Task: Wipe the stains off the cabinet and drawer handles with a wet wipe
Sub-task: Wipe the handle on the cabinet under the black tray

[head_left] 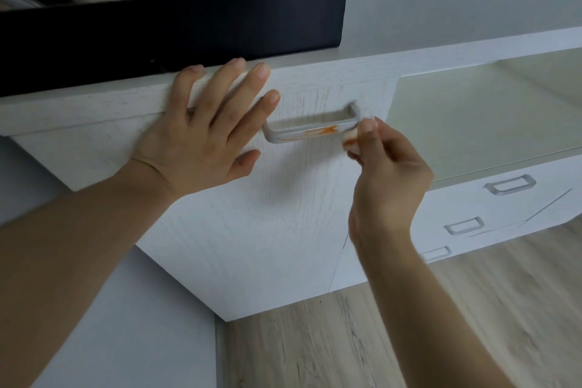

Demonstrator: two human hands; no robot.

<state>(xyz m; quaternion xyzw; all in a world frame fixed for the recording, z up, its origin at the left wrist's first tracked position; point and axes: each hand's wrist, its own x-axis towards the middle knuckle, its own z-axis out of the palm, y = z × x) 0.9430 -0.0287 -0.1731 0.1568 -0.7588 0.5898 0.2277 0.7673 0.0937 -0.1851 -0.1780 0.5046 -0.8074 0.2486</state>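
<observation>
Your right hand (390, 179) pinches the wet wipe (350, 137) at the cabinet handle's (310, 129) right end, so drag it firmly across the orange stain (327, 130) while your flat left hand (204, 123) braces the door (252, 214).

The cabinet handle (310, 129) is a pale grey bar lying level on the white door front, smeared with an orange stain (326, 130) toward its 3 o'clock end. A small wadded white wet wipe (351, 137), tinged orange, touches that end.
</observation>
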